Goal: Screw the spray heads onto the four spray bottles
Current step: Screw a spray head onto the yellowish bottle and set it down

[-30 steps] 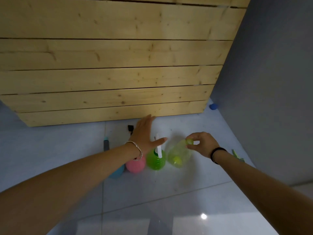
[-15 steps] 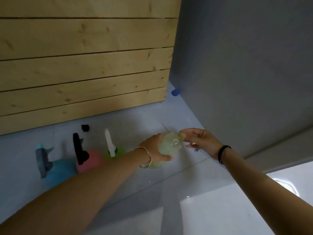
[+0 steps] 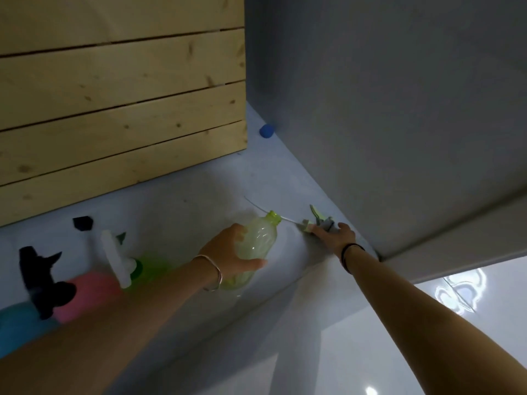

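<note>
A: Step in hand?

B: Fetching the last spray head [image 3: 318, 222]. Left hand [image 3: 228, 253] wrapped around the pale green bottle [image 3: 253, 246], tilted, open neck toward the right. Right hand [image 3: 335, 238] stretched flat over the head lying on the floor [image 3: 199, 195] by the grey wall [image 3: 370, 109]; fingers on it, not visibly closed around it.

A: The rest?

B: Blue bottle [image 3: 17, 326], pink bottle [image 3: 88, 292] and green bottle [image 3: 151, 269] standing at left, each apparently topped with a head already.

A: Next move?

B: Probably closing fingers on the head, lifting it, feeding the thin dip tube [image 3: 265, 208] down the open neck, then seating and twisting the collar.
</note>
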A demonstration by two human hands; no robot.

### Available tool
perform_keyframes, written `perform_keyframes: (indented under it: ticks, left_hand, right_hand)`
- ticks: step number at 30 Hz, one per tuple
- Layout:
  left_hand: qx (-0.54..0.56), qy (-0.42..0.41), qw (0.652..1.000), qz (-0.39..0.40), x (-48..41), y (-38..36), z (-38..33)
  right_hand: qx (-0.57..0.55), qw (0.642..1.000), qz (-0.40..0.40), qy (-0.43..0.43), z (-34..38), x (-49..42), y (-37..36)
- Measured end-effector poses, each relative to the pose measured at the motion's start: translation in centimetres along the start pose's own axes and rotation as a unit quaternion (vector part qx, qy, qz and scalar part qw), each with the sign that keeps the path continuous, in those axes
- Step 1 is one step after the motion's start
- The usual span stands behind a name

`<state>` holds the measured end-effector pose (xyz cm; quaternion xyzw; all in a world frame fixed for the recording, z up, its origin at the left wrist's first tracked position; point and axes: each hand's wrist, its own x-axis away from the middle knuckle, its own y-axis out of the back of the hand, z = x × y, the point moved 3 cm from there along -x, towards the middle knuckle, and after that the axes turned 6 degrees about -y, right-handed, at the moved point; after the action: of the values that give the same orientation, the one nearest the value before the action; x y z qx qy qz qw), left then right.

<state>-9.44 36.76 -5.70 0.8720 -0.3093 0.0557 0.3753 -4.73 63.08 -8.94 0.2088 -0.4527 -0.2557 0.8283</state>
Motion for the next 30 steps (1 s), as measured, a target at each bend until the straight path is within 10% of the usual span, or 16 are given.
perform_keyframes:
  ticks: [12, 30]
  left_hand:
    - [0.029, -0.024, 0.999, -0.027, -1.5, 0.9, 0.5]
    - [0.014, -0.046, 0.998, -0.032, 2.2, 5.0, -2.8]
  right_hand:
    - [-0.098, 0.987, -0.034, -0.121, 0.4, -3.1, -2.1]
    - [-0.192, 0.974, 0.111, 0.036, 2.9, 4.6, -2.2]
